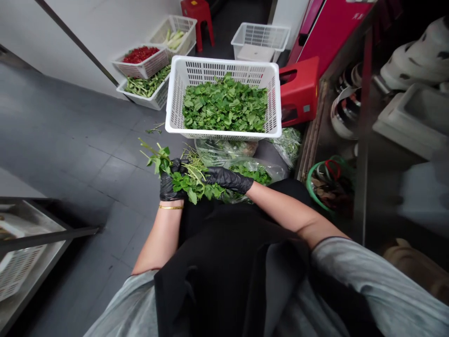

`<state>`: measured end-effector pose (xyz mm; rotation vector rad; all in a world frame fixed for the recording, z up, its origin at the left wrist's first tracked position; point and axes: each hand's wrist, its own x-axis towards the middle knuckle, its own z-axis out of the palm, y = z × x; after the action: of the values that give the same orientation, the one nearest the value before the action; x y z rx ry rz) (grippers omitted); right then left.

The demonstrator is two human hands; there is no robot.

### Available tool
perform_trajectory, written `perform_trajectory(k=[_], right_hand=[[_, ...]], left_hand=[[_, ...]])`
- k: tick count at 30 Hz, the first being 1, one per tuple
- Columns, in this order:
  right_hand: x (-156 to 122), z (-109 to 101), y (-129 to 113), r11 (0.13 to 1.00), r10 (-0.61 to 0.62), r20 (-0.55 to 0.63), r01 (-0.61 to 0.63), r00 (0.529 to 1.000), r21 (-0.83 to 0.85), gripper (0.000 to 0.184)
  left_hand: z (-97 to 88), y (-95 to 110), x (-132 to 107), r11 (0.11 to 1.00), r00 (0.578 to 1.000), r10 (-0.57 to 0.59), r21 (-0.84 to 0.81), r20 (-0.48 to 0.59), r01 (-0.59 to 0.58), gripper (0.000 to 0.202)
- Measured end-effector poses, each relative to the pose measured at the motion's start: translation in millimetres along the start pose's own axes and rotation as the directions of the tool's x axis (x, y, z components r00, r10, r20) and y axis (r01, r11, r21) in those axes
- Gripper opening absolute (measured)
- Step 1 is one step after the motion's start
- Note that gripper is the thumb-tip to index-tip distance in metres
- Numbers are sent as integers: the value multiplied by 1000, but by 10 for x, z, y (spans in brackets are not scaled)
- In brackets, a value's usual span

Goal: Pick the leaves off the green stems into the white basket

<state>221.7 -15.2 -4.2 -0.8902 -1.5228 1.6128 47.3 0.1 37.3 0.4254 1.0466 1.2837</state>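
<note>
Both my hands wear black gloves. My left hand is closed around leafy green stems, whose tops poke out past it to the left. Over the same bunch of greens, my right hand has its fingers closed on the stems at the right side; the fingertips are partly hidden by leaves. Just beyond my hands stands a white plastic basket with plucked green leaves in it. Below my right wrist lies an opened clear plastic bag with more greens.
A red stool lies sideways right of the basket. Baskets with red chillies, green vegetables and pale stalks stand at back left. A green-rimmed bin and a metal rack are at right.
</note>
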Motion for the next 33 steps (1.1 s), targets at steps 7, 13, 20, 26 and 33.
perform_trajectory(k=[7,13,20,26,33], right_hand=[[-177,92,-18,1000,-5,89,5,996,-1,31],[-127,-424,-116,999,-17,-144,24,989,47,42],[782,-1888,-770,649,-220,-649,-387,729,-655,58],[492,-1160,-418,892,-107,-217,-3,970,-453,42],[387,-373,80,951,6,34,4,999,-308,23]], left_hand=[[-123,-41,182,995,993,-102,-25,-55,101,33],[-134,15,300,993,992,-105,-54,-74,101,30],[-45,17,406,995,996,-69,-74,-63,65,29],[-4,17,506,993,996,-44,-116,-74,35,31],[-36,-124,555,993,997,-70,-93,-33,66,26]])
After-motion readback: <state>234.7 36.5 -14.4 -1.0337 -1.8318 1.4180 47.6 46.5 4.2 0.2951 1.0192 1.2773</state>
